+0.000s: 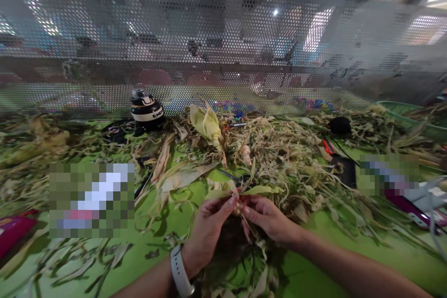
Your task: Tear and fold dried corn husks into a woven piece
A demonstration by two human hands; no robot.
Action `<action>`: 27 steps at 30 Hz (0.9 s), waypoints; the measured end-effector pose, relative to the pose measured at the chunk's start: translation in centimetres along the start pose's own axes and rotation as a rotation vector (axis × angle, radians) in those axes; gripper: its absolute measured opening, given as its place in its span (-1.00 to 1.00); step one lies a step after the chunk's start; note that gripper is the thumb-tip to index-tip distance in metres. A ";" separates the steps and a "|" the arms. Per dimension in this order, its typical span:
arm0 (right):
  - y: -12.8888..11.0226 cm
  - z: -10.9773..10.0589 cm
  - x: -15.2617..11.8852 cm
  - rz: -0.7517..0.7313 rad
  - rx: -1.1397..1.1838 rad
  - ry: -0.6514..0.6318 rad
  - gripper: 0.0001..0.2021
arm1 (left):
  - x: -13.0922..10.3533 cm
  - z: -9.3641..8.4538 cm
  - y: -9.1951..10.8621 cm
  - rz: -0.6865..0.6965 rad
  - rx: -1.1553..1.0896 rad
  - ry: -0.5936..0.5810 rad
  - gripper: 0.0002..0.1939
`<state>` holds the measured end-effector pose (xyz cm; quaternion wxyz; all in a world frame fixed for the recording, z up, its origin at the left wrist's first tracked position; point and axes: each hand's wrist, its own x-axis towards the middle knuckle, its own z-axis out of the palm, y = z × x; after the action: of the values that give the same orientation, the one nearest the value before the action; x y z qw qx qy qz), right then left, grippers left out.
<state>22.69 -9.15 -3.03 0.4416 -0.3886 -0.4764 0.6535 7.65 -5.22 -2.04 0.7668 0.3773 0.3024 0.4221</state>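
My left hand [211, 219], with a white band on its wrist, pinches a pale green corn husk [260, 190] close above the table. My right hand [270, 221] grips the same husk from the other side, its fingertips almost meeting the left ones. Strips of the husk stick out to both sides, and a pinkish tip hangs below. Fingers hide how it is folded or tied at the middle. Just beyond the hands lies a broad dry husk [188, 177]. Farther back, a yellow-green husk bundle [206, 123] rests with its narrow stem toward me.
Dried husk strips [279, 153] spread over the green table [153, 242]. A black bottle [146, 111] stands before the perforated metal screen [209, 14]. To the right are a red-handled tool [328, 146], a magenta object [407, 207] and a green basket [401, 114].
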 end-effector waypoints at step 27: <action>-0.6 0.6 -0.9 -0.192 -0.655 0.010 -0.66 | 0.4 0.0 0.9 -0.021 0.037 0.118 -0.79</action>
<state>22.54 -10.07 -2.28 0.3552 -0.4663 -0.6932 0.4194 7.41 -4.51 -1.35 0.7449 0.3626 0.3588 0.4299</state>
